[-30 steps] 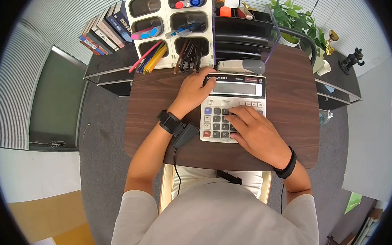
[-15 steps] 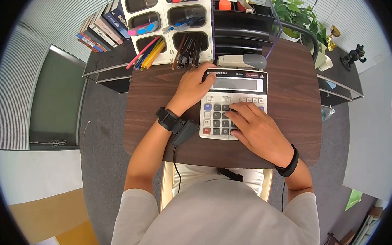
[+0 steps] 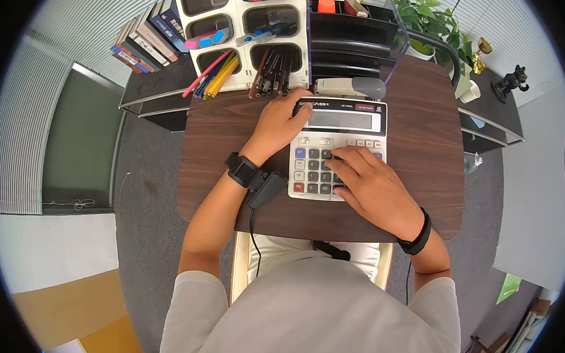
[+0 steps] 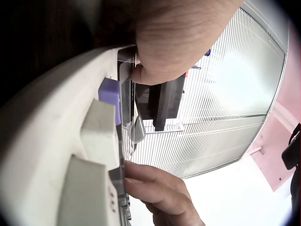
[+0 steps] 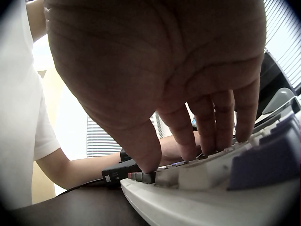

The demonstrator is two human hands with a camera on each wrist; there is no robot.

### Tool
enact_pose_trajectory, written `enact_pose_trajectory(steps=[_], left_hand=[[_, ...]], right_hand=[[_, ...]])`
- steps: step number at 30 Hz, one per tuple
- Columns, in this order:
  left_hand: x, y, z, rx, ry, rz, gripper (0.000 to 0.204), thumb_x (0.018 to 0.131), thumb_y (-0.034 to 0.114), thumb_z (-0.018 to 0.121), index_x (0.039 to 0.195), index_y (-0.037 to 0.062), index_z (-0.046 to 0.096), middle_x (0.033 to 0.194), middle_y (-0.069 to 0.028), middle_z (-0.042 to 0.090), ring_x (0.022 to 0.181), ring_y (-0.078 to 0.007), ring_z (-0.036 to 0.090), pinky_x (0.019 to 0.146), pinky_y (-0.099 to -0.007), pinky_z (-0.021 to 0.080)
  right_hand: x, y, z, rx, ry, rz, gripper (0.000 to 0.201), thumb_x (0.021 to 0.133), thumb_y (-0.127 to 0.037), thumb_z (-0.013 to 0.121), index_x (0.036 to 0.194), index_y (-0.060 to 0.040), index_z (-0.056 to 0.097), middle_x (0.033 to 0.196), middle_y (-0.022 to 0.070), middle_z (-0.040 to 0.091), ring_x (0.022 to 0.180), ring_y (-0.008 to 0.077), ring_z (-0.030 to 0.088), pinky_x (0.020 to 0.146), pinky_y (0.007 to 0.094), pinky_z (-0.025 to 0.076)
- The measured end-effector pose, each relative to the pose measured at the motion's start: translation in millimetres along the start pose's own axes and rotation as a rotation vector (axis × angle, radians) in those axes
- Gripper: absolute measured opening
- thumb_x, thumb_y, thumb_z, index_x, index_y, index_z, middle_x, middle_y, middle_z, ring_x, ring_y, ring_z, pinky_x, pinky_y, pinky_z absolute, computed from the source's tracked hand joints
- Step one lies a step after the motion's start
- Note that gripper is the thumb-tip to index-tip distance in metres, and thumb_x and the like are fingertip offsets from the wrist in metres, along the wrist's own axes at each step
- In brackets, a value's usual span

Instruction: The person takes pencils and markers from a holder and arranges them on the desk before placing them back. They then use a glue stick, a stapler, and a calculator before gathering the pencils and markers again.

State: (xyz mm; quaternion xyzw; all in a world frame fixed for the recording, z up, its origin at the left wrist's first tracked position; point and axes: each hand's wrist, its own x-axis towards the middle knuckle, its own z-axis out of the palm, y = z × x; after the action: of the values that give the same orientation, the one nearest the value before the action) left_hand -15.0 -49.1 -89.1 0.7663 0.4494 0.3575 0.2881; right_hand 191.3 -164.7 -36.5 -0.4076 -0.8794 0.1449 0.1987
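Note:
A white calculator (image 3: 298,143) with a grey display lies on the dark wooden desk. My left hand (image 3: 279,125) holds its upper left corner, thumb on the top face near the display; the fingers reach past the far edge, partly hidden. Over the keypad is my right hand (image 3: 377,188), fingers bent downward with the tips on or just above the keys. In the right wrist view my right hand (image 5: 160,61) arches over the key rows, thumb at the near keys. The left wrist view shows my left hand (image 4: 183,37) at the calculator's far end.
Behind the calculator stand a white organizer (image 3: 240,52) with pens and pencils, a grey-and-white stapler-like object (image 3: 348,87) and a black tray rack (image 3: 352,44). Books (image 3: 153,37) are at the back left; a plant (image 3: 424,19) and black figurine (image 3: 510,83) at the back right.
The head view has shifted slightly, so the desk items sit a little higher in it. Both hands keep nearly the same places on the calculator.

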Motion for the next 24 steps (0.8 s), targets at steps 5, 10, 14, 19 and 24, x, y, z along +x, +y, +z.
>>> enact_pose_trajectory(steps=[5, 10, 14, 19, 24], left_hand=[[0.3, -0.9, 0.2, 0.016, -0.003, -0.005, 0.027, 0.089, 0.022, 0.054, 0.107, 0.0032, 0.058, 0.085, -0.0205, 0.065, 0.084, -0.0398, 0.061, 0.076, -0.0455, 0.046], [-0.4, 1.4, -0.6, 0.007, 0.001, -0.009, 0.027, 0.089, 0.022, 0.054, 0.107, 0.0033, 0.058, 0.085, -0.0200, 0.065, 0.084, -0.0392, 0.061, 0.076, -0.0452, 0.046], [-0.5, 3.8, -2.0, 0.016, -0.014, -0.021, 0.027, 0.089, 0.023, 0.053, 0.107, 0.0033, 0.058, 0.086, -0.0196, 0.065, 0.084, -0.0387, 0.061, 0.076, -0.0450, 0.046], [-0.1, -0.4, -0.7, 0.009, 0.000, 0.006, 0.027, 0.089, 0.022, 0.053, 0.107, 0.0034, 0.058, 0.085, -0.0196, 0.065, 0.084, -0.0389, 0.061, 0.076, -0.0451, 0.046], [-0.1, -0.6, -2.0, 0.070, -0.037, -0.016, 0.025, 0.092, 0.020, 0.054, 0.110, 0.0039, 0.059, 0.093, -0.0164, 0.067, 0.085, -0.0304, 0.065, 0.075, -0.0353, 0.048]], right_hand=[[0.5, -0.9, -1.0, 0.006, 0.004, -0.003, 0.041, 0.076, -0.008, 0.069, 0.115, -0.0024, 0.057, 0.121, 0.0106, 0.052, 0.112, 0.0290, 0.051, 0.091, 0.0386, 0.047], [-0.1, -0.6, -0.5, 0.000, 0.007, -0.008, 0.041, 0.076, -0.008, 0.069, 0.115, -0.0026, 0.057, 0.121, 0.0107, 0.052, 0.112, 0.0291, 0.051, 0.092, 0.0385, 0.046], [0.1, -0.1, 0.1, -0.006, 0.008, -0.014, 0.040, 0.077, -0.009, 0.069, 0.115, -0.0025, 0.057, 0.121, 0.0110, 0.052, 0.112, 0.0292, 0.051, 0.093, 0.0385, 0.046], [-0.4, -0.1, 0.2, -0.012, 0.006, -0.015, 0.040, 0.077, -0.009, 0.069, 0.114, -0.0028, 0.057, 0.121, 0.0109, 0.052, 0.112, 0.0289, 0.051, 0.093, 0.0385, 0.046], [-0.5, 0.0, 0.0, -0.009, 0.018, -0.027, 0.038, 0.077, -0.009, 0.069, 0.113, -0.0012, 0.058, 0.119, 0.0116, 0.052, 0.111, 0.0290, 0.051, 0.093, 0.0386, 0.046]])
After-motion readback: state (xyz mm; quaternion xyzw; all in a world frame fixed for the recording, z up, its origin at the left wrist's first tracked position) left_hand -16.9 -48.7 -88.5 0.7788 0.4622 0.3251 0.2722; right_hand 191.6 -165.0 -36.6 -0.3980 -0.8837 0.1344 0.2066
